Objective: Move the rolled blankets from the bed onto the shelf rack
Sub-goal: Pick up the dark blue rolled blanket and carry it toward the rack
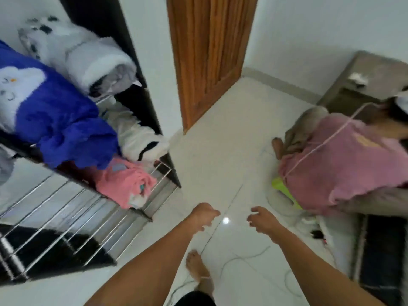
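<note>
The black shelf rack [55, 204] with metal bar shelves stands at the left. On its upper tiers lie a blue blanket [57, 120] with a white figure, a white fluffy rolled blanket [88, 56], a white blanket with black marks [139, 138] and a pink blanket [125, 184]. My left hand [204, 215] and my right hand [263, 221] hang low over the white tiled floor, both empty with fingers loosely curled and apart. Both hands are to the right of the rack, not touching it. The bed is not clearly in view.
A wooden door [209, 56] stands ahead. A person in a pink top [337, 164] crouches at the right near a grey cabinet [362, 85]. A dark mat [384, 250] lies at the lower right. Thin cables [245, 257] trail over the floor beside my bare foot [196, 266].
</note>
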### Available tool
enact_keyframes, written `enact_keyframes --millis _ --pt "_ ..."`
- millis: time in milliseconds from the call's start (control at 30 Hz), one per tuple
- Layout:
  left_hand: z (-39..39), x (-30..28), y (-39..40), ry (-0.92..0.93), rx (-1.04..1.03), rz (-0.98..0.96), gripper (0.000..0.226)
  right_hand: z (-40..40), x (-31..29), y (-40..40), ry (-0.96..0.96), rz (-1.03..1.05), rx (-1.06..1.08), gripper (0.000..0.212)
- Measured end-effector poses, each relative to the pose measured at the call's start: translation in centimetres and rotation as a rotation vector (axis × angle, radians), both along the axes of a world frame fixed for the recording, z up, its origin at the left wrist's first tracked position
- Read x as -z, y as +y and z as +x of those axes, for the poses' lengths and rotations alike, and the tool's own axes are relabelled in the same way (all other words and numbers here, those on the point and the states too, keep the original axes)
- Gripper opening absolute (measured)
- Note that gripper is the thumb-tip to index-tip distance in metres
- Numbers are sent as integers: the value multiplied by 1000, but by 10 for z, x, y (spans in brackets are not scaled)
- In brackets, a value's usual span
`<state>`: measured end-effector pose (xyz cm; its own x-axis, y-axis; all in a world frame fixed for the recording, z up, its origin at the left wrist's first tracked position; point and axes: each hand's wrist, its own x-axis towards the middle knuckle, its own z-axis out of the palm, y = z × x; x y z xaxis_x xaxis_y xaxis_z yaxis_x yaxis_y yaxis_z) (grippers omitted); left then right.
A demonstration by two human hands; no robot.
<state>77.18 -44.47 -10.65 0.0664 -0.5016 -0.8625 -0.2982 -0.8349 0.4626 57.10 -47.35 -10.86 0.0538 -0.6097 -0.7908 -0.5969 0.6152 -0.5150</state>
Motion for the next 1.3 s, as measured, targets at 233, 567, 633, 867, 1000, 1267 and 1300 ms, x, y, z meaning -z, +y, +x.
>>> enact_keyframes --millis 233,567,633,867,1000,1267,1300 --pt "-252 -44 0 1 695 -345 23 -256 -29 171 -103 -89 960 22" --pt "-561 -68 180 175 1368 -397 20 -426 -76 451 -299 -396 1932 27" --pt "-608 -72 216 221 1469 -370 12 -445 -79 484 -313 -446 2066 20" --pt "-719 -48 256 250 1362 -161 47 -513 -50 496 -350 -407 2190 23" --pt "-780 -23 235 275 1086 -32 70 -588 -39 469 -281 -370 2165 12" --pt "-883 -2 199 257 1146 156 76 -728 -11 397 -176 -151 2060 73" --pt "-891 1 198 239 1186 155 71 -738 -5 392 -173 -115 2065 83"
